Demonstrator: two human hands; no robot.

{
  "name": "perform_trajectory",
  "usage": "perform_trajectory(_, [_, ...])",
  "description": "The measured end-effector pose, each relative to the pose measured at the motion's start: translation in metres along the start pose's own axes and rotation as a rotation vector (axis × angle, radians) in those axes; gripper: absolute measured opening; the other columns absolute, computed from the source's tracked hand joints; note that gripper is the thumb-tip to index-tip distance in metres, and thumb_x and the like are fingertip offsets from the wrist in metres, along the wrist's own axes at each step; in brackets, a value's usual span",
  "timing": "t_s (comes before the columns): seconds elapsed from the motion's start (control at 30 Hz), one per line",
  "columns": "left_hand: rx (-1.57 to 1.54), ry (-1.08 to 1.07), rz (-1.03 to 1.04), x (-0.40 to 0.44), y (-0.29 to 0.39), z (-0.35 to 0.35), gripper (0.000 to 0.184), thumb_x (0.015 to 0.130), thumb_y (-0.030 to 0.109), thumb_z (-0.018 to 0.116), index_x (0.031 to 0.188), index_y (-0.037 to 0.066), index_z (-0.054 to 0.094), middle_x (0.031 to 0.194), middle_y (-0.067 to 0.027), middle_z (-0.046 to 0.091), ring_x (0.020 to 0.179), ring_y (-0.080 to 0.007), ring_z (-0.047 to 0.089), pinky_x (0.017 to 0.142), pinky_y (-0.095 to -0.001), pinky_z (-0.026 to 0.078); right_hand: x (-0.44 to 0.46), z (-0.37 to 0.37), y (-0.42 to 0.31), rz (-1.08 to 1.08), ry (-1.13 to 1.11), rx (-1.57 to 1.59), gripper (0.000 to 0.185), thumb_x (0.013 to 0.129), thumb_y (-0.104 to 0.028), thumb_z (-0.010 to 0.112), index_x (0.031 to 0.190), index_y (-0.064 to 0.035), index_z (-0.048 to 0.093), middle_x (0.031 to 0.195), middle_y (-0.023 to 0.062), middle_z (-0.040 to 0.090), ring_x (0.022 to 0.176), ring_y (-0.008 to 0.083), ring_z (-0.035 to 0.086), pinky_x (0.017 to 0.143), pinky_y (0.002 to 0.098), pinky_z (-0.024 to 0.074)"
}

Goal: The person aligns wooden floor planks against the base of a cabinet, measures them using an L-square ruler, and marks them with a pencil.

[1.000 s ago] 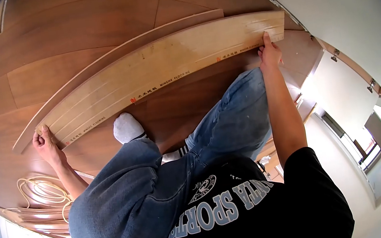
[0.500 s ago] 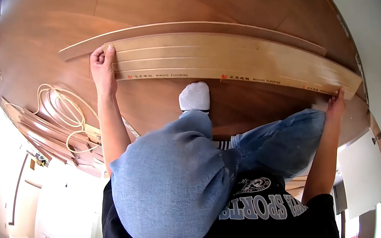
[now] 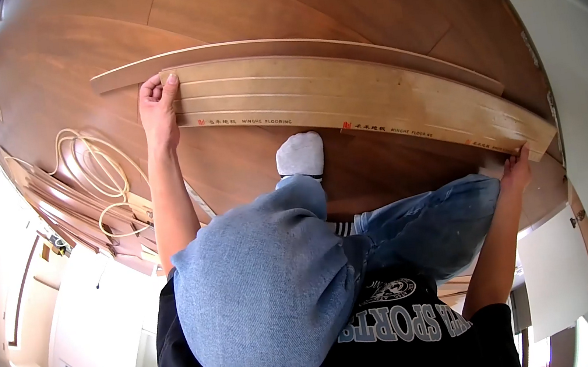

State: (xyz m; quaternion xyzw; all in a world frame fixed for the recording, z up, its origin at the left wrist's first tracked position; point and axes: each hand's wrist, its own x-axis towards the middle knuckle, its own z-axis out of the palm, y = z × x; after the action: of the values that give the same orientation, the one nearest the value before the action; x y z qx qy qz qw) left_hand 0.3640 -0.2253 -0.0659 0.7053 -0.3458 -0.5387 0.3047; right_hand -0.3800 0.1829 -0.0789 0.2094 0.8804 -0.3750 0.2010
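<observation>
A long flooring plank point(image 3: 296, 87) lies across in front of me, its pale grooved underside up, with printed "MINGHE FLOORING" marks along the near edge. My left hand point(image 3: 160, 112) is closed on its left end, thumb on the upper face and fingers curled at the end. At the right end, my right hand point(image 3: 517, 169) grips the near corner, fingertips at the edge; part of its grip is hidden under the board. Just beyond the plank, a narrower brown strip point(image 3: 109, 80) rests on the floor, partly covered by it.
Laid brown wood floor point(image 3: 233, 6) spreads ahead, bordered by a white wall point(image 3: 548, 24) at right. A coiled cream hose or cable point(image 3: 103, 171) and stacked boards point(image 3: 52, 208) lie at left. My socked foot point(image 3: 300, 154) is close to the plank's near edge.
The plank and both hands appear slightly lower in view, most at the right end. Both hands keep their hold. The narrow strip stays nearly in place.
</observation>
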Motion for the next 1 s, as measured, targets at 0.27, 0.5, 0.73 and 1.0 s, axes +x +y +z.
perform_trajectory(0.27, [-0.016, 0.007, -0.013, 0.002, -0.003, -0.003, 0.041, 0.103, 0.017, 0.082, 0.133, -0.001, 0.06, 0.122, -0.0102, 0.077, 0.11, -0.0146, 0.071, 0.1, -0.0286, 0.056, -0.018, 0.008, -0.006, -0.015, 0.036, 0.031, 0.048, 0.093, -0.052, 0.089, 0.108, -0.0085, 0.075, 0.093, -0.0007, 0.061, 0.083, 0.0136, 0.055, 0.083, 0.0314, 0.053])
perform_trajectory(0.5, [-0.012, 0.016, -0.007, 0.002, -0.003, -0.001, 0.041, 0.103, 0.017, 0.082, 0.132, -0.001, 0.06, 0.122, -0.0107, 0.077, 0.11, -0.0144, 0.071, 0.1, -0.029, 0.056, -0.014, 0.007, -0.005, -0.008, 0.026, 0.027, 0.052, 0.092, -0.052, 0.09, 0.117, -0.0084, 0.076, 0.098, 0.0003, 0.063, 0.088, 0.0139, 0.058, 0.08, 0.0299, 0.0529])
perform_trajectory(0.73, [-0.034, 0.042, -0.04, 0.005, -0.007, -0.005, 0.043, 0.101, 0.016, 0.084, 0.132, 0.0, 0.061, 0.122, -0.0104, 0.078, 0.111, -0.0148, 0.071, 0.1, -0.029, 0.056, 0.0, -0.001, 0.001, 0.001, -0.025, 0.031, 0.061, 0.093, -0.052, 0.089, 0.13, -0.0065, 0.074, 0.111, 0.004, 0.066, 0.102, 0.0179, 0.06, 0.089, 0.0318, 0.0536])
perform_trajectory(1.0, [-0.018, 0.053, -0.05, 0.008, -0.007, -0.005, 0.043, 0.1, 0.015, 0.085, 0.132, 0.001, 0.061, 0.121, -0.0093, 0.078, 0.11, -0.0147, 0.071, 0.1, -0.0294, 0.056, -0.001, -0.001, 0.0, 0.008, -0.007, 0.035, 0.06, 0.093, -0.052, 0.089, 0.129, -0.0059, 0.073, 0.113, 0.0041, 0.066, 0.105, 0.0184, 0.06, 0.089, 0.0307, 0.0525])
